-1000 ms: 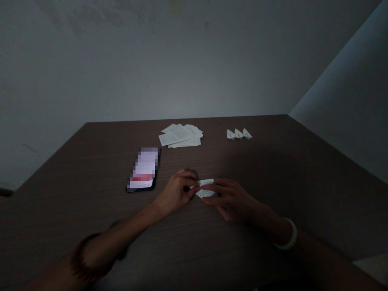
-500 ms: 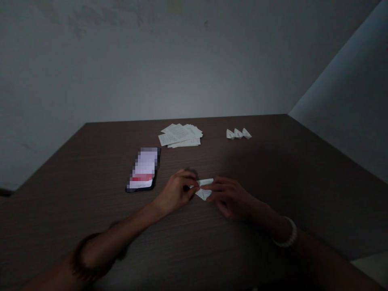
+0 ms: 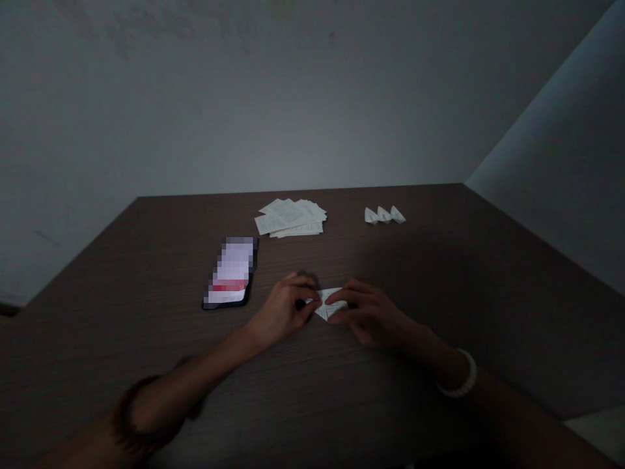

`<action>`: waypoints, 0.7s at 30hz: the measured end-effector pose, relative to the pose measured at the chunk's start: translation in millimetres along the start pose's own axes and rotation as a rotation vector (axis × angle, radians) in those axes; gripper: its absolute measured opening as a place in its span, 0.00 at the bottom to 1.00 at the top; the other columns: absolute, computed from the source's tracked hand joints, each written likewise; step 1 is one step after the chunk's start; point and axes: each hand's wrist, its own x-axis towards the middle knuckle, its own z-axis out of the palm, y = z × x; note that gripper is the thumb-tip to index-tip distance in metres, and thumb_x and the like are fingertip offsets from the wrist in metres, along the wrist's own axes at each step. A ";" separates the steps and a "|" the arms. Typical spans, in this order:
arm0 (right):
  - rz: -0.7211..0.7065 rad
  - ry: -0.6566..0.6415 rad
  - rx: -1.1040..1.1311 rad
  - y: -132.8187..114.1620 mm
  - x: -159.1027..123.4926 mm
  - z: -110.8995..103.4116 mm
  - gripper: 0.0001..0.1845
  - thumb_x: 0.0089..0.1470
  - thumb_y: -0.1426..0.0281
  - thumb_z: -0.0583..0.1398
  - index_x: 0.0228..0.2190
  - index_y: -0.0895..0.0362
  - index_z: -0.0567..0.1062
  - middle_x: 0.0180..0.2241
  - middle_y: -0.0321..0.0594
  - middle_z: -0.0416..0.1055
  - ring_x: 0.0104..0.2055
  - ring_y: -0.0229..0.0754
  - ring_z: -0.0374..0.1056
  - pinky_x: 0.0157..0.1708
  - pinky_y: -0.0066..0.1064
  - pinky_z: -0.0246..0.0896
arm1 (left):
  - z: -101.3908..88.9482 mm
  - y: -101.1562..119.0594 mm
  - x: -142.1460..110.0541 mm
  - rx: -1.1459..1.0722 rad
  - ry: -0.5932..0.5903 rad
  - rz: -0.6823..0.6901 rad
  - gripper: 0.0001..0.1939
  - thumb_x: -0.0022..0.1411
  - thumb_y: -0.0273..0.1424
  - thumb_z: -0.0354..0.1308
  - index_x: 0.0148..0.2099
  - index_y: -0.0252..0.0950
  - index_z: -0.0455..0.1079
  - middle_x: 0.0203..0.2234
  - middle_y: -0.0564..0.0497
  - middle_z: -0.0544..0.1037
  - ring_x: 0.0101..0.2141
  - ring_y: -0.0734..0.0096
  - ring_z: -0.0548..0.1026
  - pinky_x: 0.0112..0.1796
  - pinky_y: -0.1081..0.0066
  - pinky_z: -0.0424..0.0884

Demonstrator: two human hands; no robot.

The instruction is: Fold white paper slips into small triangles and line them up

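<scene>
A small folded piece of printed paper lies on the table between my hands, its lower edge coming to a point. My left hand pinches its left end between thumb and fingertips. From the other side my right hand has its thumb and fingers closed about the paper's right part, covering that corner. Farther back on the right stand three folded paper pieces in a row, pointed at the top.
A pile of loose printed paper slips lies toward the back of the brown table. The phone, its lit screen blurred out, rests left of my hands. Behind the table rises a grey wall.
My left hand keeps its pinch in the same spot. The right hand's fingers have shifted on the paper, its index finger now bent more and its fingertips slightly away from the left hand.
</scene>
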 end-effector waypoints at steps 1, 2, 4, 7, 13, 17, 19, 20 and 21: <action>-0.007 -0.011 -0.005 0.1 -0.2 0.1 0.18 0.48 0.82 0.56 0.37 0.51 0.76 0.48 0.37 0.71 0.45 0.41 0.64 0.44 0.35 0.64 | 0.3 -0.6 -0.3 0.000 -0.001 0.003 0.07 0.59 0.24 0.58 0.34 0.36 0.77 0.36 0.48 0.77 0.38 0.65 0.73 0.42 0.63 0.68; -0.013 -0.019 -0.011 0.4 -0.4 0.4 0.20 0.47 0.82 0.56 0.38 0.50 0.76 0.48 0.36 0.71 0.45 0.41 0.64 0.44 0.35 0.64 | 0.7 -1.3 -0.5 0.001 -0.003 0.005 0.06 0.59 0.24 0.58 0.34 0.36 0.77 0.36 0.48 0.77 0.38 0.65 0.73 0.42 0.64 0.68; -0.022 -0.040 -0.026 1.6 -1.2 1.4 0.22 0.45 0.83 0.56 0.39 0.50 0.76 0.48 0.36 0.71 0.46 0.42 0.64 0.45 0.36 0.63 | 1.5 -2.3 -1.1 0.002 -0.004 0.005 0.06 0.59 0.24 0.58 0.34 0.35 0.77 0.36 0.48 0.77 0.38 0.65 0.73 0.41 0.64 0.69; -0.045 -0.069 -0.059 3.4 -2.8 2.5 0.25 0.42 0.82 0.57 0.40 0.49 0.76 0.50 0.37 0.70 0.48 0.44 0.63 0.47 0.38 0.62 | 2.4 -3.1 -2.5 0.004 0.003 0.018 0.06 0.59 0.23 0.58 0.35 0.35 0.77 0.36 0.48 0.77 0.39 0.65 0.72 0.42 0.64 0.68; -0.070 -0.066 -0.102 1.7 -3.5 0.2 0.23 0.42 0.81 0.58 0.41 0.49 0.75 0.53 0.37 0.68 0.51 0.46 0.62 0.49 0.40 0.61 | 2.6 -3.9 -5.2 0.018 0.003 0.030 0.07 0.61 0.25 0.57 0.36 0.35 0.77 0.37 0.48 0.77 0.40 0.65 0.72 0.43 0.62 0.69; -0.070 -0.099 -0.131 -0.1 -2.5 0.6 0.23 0.44 0.81 0.58 0.41 0.49 0.75 0.53 0.36 0.68 0.50 0.46 0.63 0.48 0.40 0.62 | 3.7 -3.5 -5.1 0.026 0.009 0.036 0.07 0.62 0.25 0.56 0.36 0.35 0.77 0.37 0.48 0.77 0.40 0.65 0.72 0.42 0.62 0.69; -0.069 -0.101 -0.144 -0.6 -1.7 1.5 0.22 0.44 0.81 0.58 0.41 0.50 0.75 0.52 0.37 0.69 0.51 0.46 0.63 0.47 0.40 0.62 | 3.2 -2.4 -4.7 0.042 0.011 0.036 0.07 0.62 0.25 0.56 0.36 0.34 0.76 0.38 0.47 0.76 0.40 0.64 0.72 0.42 0.62 0.69; -0.069 -0.090 -0.145 -0.9 -1.2 1.8 0.21 0.44 0.80 0.58 0.40 0.50 0.75 0.51 0.37 0.70 0.51 0.47 0.63 0.47 0.40 0.62 | 2.3 -1.7 -4.8 0.055 0.002 0.039 0.08 0.62 0.24 0.55 0.37 0.34 0.76 0.38 0.47 0.76 0.40 0.64 0.71 0.42 0.62 0.69; -0.070 -0.073 -0.142 -1.2 -0.7 1.8 0.20 0.45 0.80 0.58 0.39 0.50 0.75 0.51 0.37 0.70 0.51 0.47 0.63 0.47 0.40 0.62 | 0.6 -1.0 -5.3 0.068 -0.019 0.048 0.08 0.63 0.24 0.54 0.37 0.34 0.76 0.38 0.47 0.76 0.40 0.65 0.71 0.42 0.62 0.69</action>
